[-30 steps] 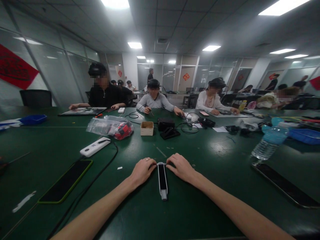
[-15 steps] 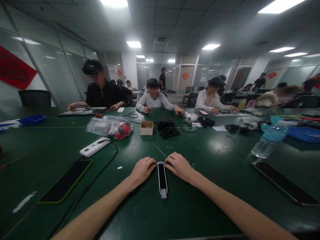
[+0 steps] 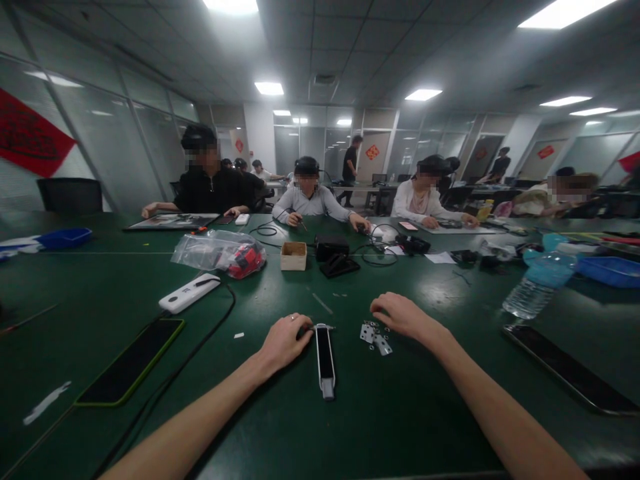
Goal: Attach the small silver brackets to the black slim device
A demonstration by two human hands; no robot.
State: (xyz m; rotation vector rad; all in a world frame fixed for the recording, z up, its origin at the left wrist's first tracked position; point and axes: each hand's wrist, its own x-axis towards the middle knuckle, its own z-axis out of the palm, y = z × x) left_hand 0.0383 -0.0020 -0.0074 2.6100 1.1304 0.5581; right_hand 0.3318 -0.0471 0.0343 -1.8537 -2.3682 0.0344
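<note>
A narrow white-rimmed device (image 3: 325,360) with a long black face and a grey tip at its near end lies in front of me. A thin metal rod (image 3: 331,328) sticks out sideways at its far end. My left hand (image 3: 285,343) rests on the table, its thumb and fingers closed at the rod's left end. Off to the right, my right hand (image 3: 403,315) hovers with loosely curved fingers and nothing visible in them. Just below it lie small metal plates with holes (image 3: 383,345) and several tiny rings or nuts (image 3: 371,347). Its palm side is hidden.
A phone in a green case (image 3: 133,363) and a white power strip (image 3: 190,293) with a black cable lie left. A dark phone (image 3: 570,370) and a water bottle (image 3: 540,287) stand right. Ahead are a small box (image 3: 293,257), a plastic bag (image 3: 220,253) and seated co-workers.
My right hand has let go of the rod's right end and moved right and away from me, uncovering the small metal parts. My left hand and the device have stayed put.
</note>
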